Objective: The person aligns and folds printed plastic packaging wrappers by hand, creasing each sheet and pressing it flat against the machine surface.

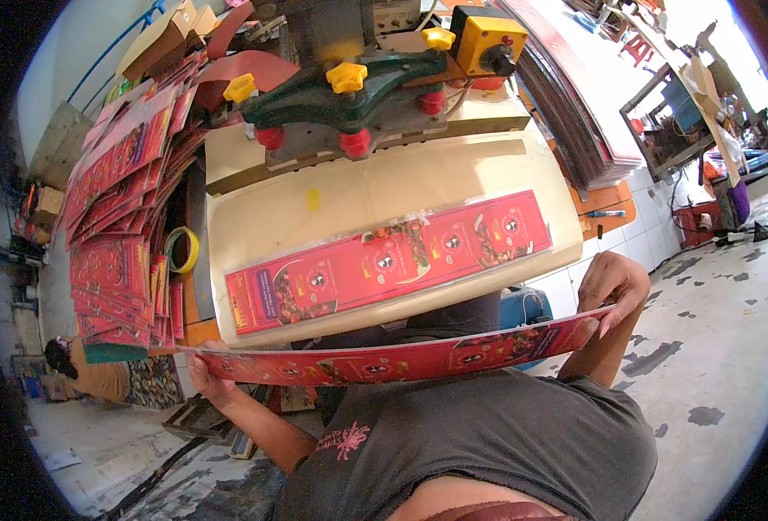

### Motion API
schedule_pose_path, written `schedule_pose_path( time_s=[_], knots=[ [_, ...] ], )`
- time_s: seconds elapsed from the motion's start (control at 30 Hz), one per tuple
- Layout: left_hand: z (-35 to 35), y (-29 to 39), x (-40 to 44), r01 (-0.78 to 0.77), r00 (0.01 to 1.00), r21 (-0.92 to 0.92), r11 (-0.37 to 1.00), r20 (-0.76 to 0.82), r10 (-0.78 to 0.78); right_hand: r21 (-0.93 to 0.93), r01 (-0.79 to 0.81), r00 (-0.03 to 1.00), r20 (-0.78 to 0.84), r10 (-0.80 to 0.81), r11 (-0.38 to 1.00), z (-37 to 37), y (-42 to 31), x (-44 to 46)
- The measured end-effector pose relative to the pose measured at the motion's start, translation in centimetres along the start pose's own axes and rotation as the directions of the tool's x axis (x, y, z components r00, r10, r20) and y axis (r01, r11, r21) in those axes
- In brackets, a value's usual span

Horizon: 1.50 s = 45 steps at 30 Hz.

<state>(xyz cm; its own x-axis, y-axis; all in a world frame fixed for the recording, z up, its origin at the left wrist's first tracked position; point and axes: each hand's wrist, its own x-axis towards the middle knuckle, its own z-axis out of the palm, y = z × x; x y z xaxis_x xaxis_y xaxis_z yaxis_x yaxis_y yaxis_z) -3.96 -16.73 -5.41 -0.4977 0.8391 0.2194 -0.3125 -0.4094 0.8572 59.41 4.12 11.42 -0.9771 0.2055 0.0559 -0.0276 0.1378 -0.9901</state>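
A long red printed strip (410, 365) with food pictures spans the space just in front of my chest. My left hand (210, 378) grips its left end, fingers closed around the edge. At the other end my right hand (614, 288) pinches the strip between thumb and fingers. Beyond it, a similar red printed sheet (345, 276) lies slightly slanted on the pale board (267, 221) of the machine. That sheet touches neither hand.
Over the board's back edge stands a dark green press head (315, 102) with yellow knobs. A yellow control box (488, 42) is beside it. Stacked red printed sheets (111, 226) and a yellow tape roll (183, 249) lie left. Another person (98, 369) is at far left.
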Motion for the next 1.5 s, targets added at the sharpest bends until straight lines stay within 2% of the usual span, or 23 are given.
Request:
schedule_pose_path(
  time_s=[0.33,0.4,0.43,0.47,0.5,0.53,0.57,0.6,0.63,0.73,0.77,0.8,0.87,0.9,0.97,1.07,1.2,1.27,1.33,1.5],
  knots=[
    [-0.3,0.2,-0.2,0.024,1.000,-0.014,1.000,0.013,-0.023,-0.010,-0.021,1.000,0.012,0.021,1.000,-0.1,-0.3,0.1],
    [-0.1,0.0,-0.1,0.034,0.999,0.009,0.999,-0.011,-0.033,-0.031,0.004,0.985,-0.174,-0.009,1.000,0.2,0.6,-1.2],
    [-0.2,-0.4,0.1,0.032,0.990,-0.008,0.999,-0.137,-0.032,-0.031,0.003,0.985,-0.174,-0.008,1.000,0.6,0.8,-1.6],
    [-0.3,-0.8,0.2,0.027,0.965,-0.025,0.999,-0.261,-0.033,-0.111,-0.041,0.893,-0.449,-0.014,0.993,1.2,0.9,-1.8],
    [-0.6,-1.1,0.5,0.027,0.964,-0.026,0.999,-0.263,-0.033,-0.176,-0.106,0.727,-0.685,-0.044,0.979,1.5,0.8,-1.8],
    [-0.9,-1.3,0.9,0.062,0.988,-0.060,0.996,-0.139,-0.070,-0.178,-0.105,0.729,-0.683,-0.046,0.978,1.4,0.5,-1.7],
    [-1.0,-1.5,1.3,0.101,0.995,-0.089,0.991,-0.012,-0.103,-0.133,-0.170,0.643,-0.766,0.008,0.977,1.4,0.0,-1.6],
    [0.2,-1.3,1.6,0.099,0.995,-0.090,0.991,-0.014,-0.100,-0.081,-0.228,0.546,-0.835,0.058,0.970,1.3,-0.4,-1.5],
    [2.4,-0.8,1.7,0.079,0.995,-0.049,0.996,-0.050,-0.082,-0.060,-0.186,0.515,-0.856,0.046,0.981,1.4,-0.6,-0.9],
    [3.5,-0.6,1.8,0.078,0.995,-0.010,0.997,-0.063,-0.079,-0.117,-0.163,0.581,-0.814,-0.001,0.980,1.2,-0.9,-1.0],
    [3.5,-0.6,1.8,0.097,0.994,-0.010,0.995,-0.042,-0.097,-0.120,-0.117,0.681,-0.733,-0.009,0.986,0.9,-1.0,-1.2],
    [3.6,-0.7,1.8,0.097,0.994,-0.011,0.995,-0.042,-0.097,-0.121,-0.117,0.681,-0.733,-0.009,0.986,1.0,-1.1,-1.0],
    [4.2,-0.8,1.5,0.070,0.998,0.012,0.997,0.005,-0.070,-0.067,-0.083,0.810,-0.585,0.028,0.994,1.3,-1.3,-0.4],
    [5.0,-0.7,1.5,0.073,0.997,0.013,0.997,0.006,-0.073,-0.100,-0.108,0.843,-0.537,0.037,0.989,1.2,-1.4,-0.3],
    [6.7,-0.4,1.6,0.043,0.999,0.072,0.996,0.009,-0.044,-0.098,-0.111,0.862,-0.505,0.047,0.989,1.3,-1.4,-0.3],
    [6.5,-0.1,1.4,0.073,0.995,0.102,0.992,0.067,-0.080,-0.100,-0.100,0.893,-0.448,0.045,0.990,1.2,-1.8,-0.1],
    [6.9,-0.1,1.4,0.051,0.998,0.109,0.993,0.039,-0.055,-0.100,-0.097,0.952,-0.300,0.063,0.990,0.7,-2.5,0.0],
    [5.7,-0.3,1.5,0.082,0.980,0.028,0.996,0.178,-0.085,-0.098,-0.100,0.966,-0.246,0.073,0.990,0.6,-2.5,0.3],
    [5.5,-0.5,1.3,0.078,0.986,0.045,0.996,0.147,-0.083,-0.078,-0.001,0.978,-0.207,-0.015,0.997,0.7,-2.0,0.4],
    [6.3,-0.3,1.3,0.056,0.995,0.059,0.997,0.085,-0.061,-0.081,-0.018,0.986,-0.167,0.005,0.997,0.5,-1.9,0.2]
  ],
)
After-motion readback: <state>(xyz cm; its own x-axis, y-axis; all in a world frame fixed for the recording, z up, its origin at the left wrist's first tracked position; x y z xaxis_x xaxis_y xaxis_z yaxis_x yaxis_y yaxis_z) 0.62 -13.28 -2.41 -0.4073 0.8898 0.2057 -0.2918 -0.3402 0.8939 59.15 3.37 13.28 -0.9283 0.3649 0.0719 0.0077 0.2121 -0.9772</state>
